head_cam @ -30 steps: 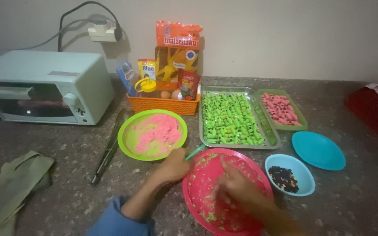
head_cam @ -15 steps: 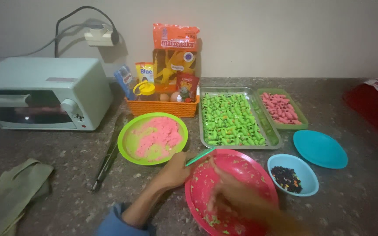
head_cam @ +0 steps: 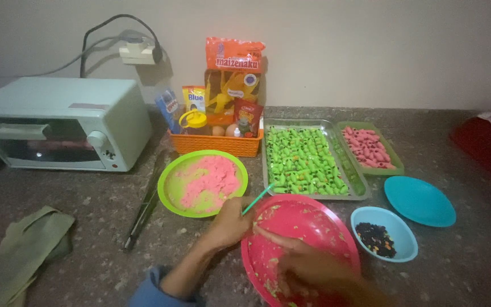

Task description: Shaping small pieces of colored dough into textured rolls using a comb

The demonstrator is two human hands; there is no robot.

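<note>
Right hand (head_cam: 305, 267) slides further into pink plate (head_cam: 336, 227), fingers flat on crumbs, gripping nothing. Left hand (head_cam: 231, 224) pinches green stick (head_cam: 257, 200). Tray (head_cam: 365, 190) full, dough nearly gone.

Speckled grey-brown countertop (head_cam: 461, 267) all round. The plate (head_cam: 296, 227) at the near edge is bright pink, smeared with green crumbs; a thin teal stick (head_cam: 256, 200) lies across its rim. The bowl (head_cam: 171, 182) is lime green with pink dough (head_cam: 211, 181) inside. The silver tray (head_cam: 354, 176) is packed with green pieces (head_cam: 301, 160) dotted black, the small green tray (head_cam: 396, 165) with pink ones (head_cam: 366, 146). Light blue bowl (head_cam: 402, 244), black bits (head_cam: 375, 237). Teal plate (head_cam: 420, 200). Orange basket (head_cam: 217, 144). Pale mint oven (head_cam: 63, 122). Olive cloth (head_cam: 21, 256) at the left edge.
</note>
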